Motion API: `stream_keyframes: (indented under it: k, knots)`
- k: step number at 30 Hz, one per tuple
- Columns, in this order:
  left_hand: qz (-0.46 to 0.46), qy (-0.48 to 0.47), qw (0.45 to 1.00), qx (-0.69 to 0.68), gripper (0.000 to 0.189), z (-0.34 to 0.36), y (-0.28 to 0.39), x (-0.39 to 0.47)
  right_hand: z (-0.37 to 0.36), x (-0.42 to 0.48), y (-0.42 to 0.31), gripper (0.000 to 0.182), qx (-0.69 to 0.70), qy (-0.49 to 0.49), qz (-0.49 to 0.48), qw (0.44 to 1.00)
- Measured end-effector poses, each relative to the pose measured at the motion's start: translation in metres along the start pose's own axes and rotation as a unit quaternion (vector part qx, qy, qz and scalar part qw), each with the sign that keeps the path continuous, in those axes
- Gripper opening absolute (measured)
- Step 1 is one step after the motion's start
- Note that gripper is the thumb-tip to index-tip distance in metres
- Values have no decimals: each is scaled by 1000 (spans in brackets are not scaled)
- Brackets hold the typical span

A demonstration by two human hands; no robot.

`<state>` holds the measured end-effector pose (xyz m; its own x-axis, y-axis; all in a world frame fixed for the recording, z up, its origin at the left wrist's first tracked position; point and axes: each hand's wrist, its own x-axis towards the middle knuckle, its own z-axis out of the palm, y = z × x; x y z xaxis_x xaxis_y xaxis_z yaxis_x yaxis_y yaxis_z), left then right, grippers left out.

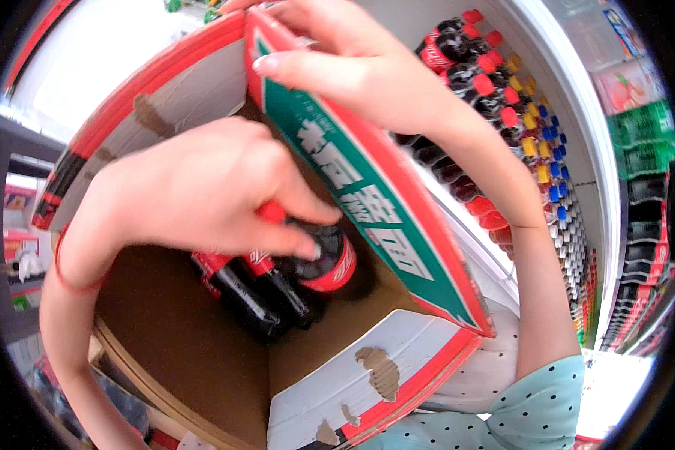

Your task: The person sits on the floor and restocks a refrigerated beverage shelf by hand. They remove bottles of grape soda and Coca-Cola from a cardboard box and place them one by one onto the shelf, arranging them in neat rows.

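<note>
A large cardboard box (163, 304) stands open before me, its walls brown inside and its red-edged flaps spread. My left hand (219, 185) reaches down into it, thumb and fingers around the neck and shoulder of a dark cola bottle (340, 267) with a red label; a red cap shows beneath the palm. Beside that bottle, two more cola bottles (250, 304) lean or lie close together, their upper parts partly hidden by my left hand. My right hand (337, 62) grips the upper edge of a red and green printed flap (371, 202), its thumb on the printed face.
Rows of bottles with red caps (484, 84), then yellow, blue and white ones, fill a cooler shelf at the right. Green and dark bottles (644, 146) stand beyond the cooler's frame. A torn white flap (365, 377) sticks out on the near side. Packed bottles lie at lower left.
</note>
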<state>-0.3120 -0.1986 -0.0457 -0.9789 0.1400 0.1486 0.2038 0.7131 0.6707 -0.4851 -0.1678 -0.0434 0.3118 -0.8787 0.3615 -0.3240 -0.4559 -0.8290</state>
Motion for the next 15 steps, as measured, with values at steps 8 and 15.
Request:
stream_keyframes:
  k: [8, 15]
  knots:
    - [-64, 31, 991, 111, 20, -24, 26, -13, -9, 3, -14, 9, -145, 80, -306, 938]
    - [-5, 318, 938, 139, 19, -41, 29, -49, -12, -21, -54, 43, -79, -129, -141, 978]
